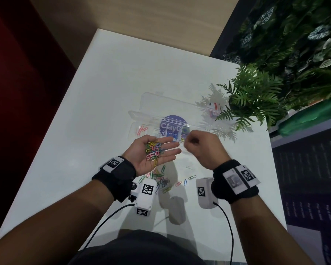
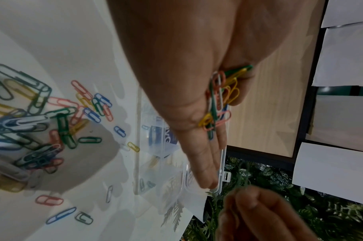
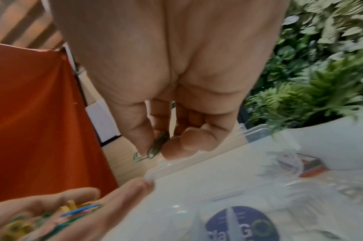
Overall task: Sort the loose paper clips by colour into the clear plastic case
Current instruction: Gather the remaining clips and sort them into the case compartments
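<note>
My left hand [image 1: 157,153] lies palm up over the white table [image 1: 107,92], fingers straight, carrying a heap of coloured paper clips [image 1: 154,150] [image 2: 219,101]. My right hand [image 1: 191,139] hovers just right of it above the clear plastic case [image 1: 151,104], its thumb and forefinger pinching a green paper clip [image 3: 154,146]. The case lies open, with pink clips [image 1: 141,130] in its left compartment and a purple round label [image 1: 172,127] showing through it. More loose clips [image 1: 161,178] [image 2: 52,120] lie scattered on the table beneath my left wrist.
A fern-like plant [image 1: 252,96] stands at the table's right edge, close behind the case, with a small box [image 1: 215,109] under its fronds. A wall of foliage [image 1: 294,35] lies beyond. A red surface [image 1: 17,83] borders the table's left side.
</note>
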The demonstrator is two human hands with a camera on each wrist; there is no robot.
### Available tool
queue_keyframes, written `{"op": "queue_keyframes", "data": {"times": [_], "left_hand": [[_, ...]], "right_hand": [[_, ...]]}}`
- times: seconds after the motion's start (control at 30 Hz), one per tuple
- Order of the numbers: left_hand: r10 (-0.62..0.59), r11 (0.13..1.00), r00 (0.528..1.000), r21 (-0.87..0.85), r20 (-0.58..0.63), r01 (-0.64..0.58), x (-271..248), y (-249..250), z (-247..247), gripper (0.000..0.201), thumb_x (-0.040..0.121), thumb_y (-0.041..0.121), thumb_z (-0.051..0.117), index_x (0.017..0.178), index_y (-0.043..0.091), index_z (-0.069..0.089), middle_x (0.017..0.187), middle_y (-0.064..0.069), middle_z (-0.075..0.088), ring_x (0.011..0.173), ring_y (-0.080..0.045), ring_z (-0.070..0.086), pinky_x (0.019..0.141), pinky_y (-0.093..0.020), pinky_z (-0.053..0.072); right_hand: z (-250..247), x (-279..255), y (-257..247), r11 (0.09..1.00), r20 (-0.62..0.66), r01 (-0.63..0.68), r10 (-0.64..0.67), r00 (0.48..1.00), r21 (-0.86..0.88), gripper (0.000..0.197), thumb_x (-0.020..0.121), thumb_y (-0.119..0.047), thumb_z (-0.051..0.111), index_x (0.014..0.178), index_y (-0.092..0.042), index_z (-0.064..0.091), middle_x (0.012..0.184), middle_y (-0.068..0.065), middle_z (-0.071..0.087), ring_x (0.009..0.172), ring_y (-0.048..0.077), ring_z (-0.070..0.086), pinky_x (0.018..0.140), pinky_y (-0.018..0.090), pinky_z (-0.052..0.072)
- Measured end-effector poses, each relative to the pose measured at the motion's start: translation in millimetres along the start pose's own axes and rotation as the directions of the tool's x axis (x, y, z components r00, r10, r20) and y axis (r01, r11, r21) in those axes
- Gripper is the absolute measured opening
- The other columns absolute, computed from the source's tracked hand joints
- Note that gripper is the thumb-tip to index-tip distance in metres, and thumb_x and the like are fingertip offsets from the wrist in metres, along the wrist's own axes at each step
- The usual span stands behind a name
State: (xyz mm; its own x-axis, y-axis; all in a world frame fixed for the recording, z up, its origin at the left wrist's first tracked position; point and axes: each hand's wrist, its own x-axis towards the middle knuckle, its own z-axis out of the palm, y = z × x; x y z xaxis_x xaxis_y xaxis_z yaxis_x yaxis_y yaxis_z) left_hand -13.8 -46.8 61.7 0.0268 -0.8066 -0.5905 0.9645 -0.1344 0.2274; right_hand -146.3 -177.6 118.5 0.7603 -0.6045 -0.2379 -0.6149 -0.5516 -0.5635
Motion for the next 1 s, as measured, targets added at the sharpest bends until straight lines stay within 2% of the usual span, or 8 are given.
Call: {"op": "queue_keyframes", "data": {"times": [0.23,0.33,0.43,0.57,0.67,0.83,0.9,1.0], "left_hand": [[0.002,1.000,1.000,-0.005,0.001,-0.002,9,5,6,0.045,0.094,0.021,0.032,0.124,-0.004,0.054,0.130,-0.026,0.056,0.114,-0.044,0.057,0.094,-0.051,0.047],[0.002,1.000,1.000,-0.004,0.008,-0.002,10,5,6,0.045,0.094,0.021,0.032,0.124,-0.004,0.055,0.131,-0.025,0.056,0.120,-0.044,0.053,0.094,-0.051,0.046],[0.000,1.000,1.000,-0.005,0.019,0.000,9,5,7,0.044,0.091,0.020,0.035,0.121,-0.003,0.057,0.130,-0.025,0.057,0.115,-0.043,0.058,0.094,-0.051,0.046],[-0.001,0.999,1.000,-0.038,0.029,0.002,8,3,10,0.047,0.083,0.020,0.042,0.121,-0.004,0.057,0.130,-0.025,0.056,0.106,-0.044,0.062,0.092,-0.052,0.047],[0.006,0.999,1.000,-0.046,0.027,-0.005,7,2,12,0.048,0.082,0.022,0.043,0.119,-0.004,0.057,0.129,-0.025,0.057,0.105,-0.044,0.062,0.092,-0.052,0.046],[0.011,1.000,1.000,-0.018,-0.014,-0.011,4,0,18,0.051,0.095,0.034,0.034,0.123,-0.005,0.055,0.126,-0.026,0.059,0.107,-0.044,0.061,0.090,-0.050,0.049],[0.014,1.000,1.000,0.003,-0.022,-0.014,3,-2,19,0.064,0.100,0.046,0.026,0.122,-0.005,0.057,0.125,-0.027,0.059,0.107,-0.042,0.061,0.090,-0.048,0.049],[0.004,1.000,1.000,0.003,0.020,-0.004,-2,-6,20,0.080,0.096,0.060,0.021,0.111,-0.005,0.065,0.104,-0.023,0.068,0.094,-0.036,0.067,0.090,-0.048,0.051]], "right_hand": [[-13,38,57,0.929,-0.050,-0.328,0.325,0.944,-0.171,0.012,0.086,-0.010,0.055,0.083,-0.012,0.066,0.089,0.009,0.068,0.084,0.024,0.059,0.069,0.028,0.046],[-5,55,66,0.894,-0.037,-0.355,0.359,0.933,-0.273,0.020,0.088,-0.007,0.050,0.093,-0.006,0.069,0.100,0.012,0.069,0.099,0.030,0.060,0.080,0.033,0.052],[4,63,71,0.874,0.008,-0.340,0.365,0.931,-0.348,0.025,0.089,-0.009,0.048,0.099,-0.006,0.070,0.106,0.013,0.069,0.102,0.032,0.061,0.085,0.034,0.053],[7,62,76,0.896,0.005,-0.367,0.380,0.925,-0.248,0.021,0.088,-0.011,0.055,0.100,-0.014,0.071,0.108,0.010,0.069,0.099,0.029,0.063,0.084,0.031,0.053],[-1,50,67,0.936,-0.081,-0.337,0.330,0.941,-0.099,0.019,0.088,-0.013,0.058,0.103,-0.014,0.069,0.105,0.008,0.069,0.097,0.025,0.062,0.083,0.027,0.048],[-6,20,20,0.995,-0.143,-0.088,0.095,0.985,0.050,0.009,0.085,-0.015,0.064,0.092,-0.015,0.071,0.083,-0.005,0.066,0.073,0.007,0.055,0.063,0.011,0.035],[-2,11,-4,0.994,-0.112,-0.010,0.022,0.993,0.109,0.007,0.083,-0.013,0.065,0.085,-0.016,0.071,0.078,-0.007,0.065,0.066,0.003,0.054,0.061,0.007,0.037],[7,6,-32,0.992,0.012,0.124,-0.124,0.992,0.023,0.010,0.084,-0.018,0.064,0.090,-0.018,0.072,0.083,-0.005,0.065,0.068,0.000,0.053,0.066,0.014,0.041]]}}
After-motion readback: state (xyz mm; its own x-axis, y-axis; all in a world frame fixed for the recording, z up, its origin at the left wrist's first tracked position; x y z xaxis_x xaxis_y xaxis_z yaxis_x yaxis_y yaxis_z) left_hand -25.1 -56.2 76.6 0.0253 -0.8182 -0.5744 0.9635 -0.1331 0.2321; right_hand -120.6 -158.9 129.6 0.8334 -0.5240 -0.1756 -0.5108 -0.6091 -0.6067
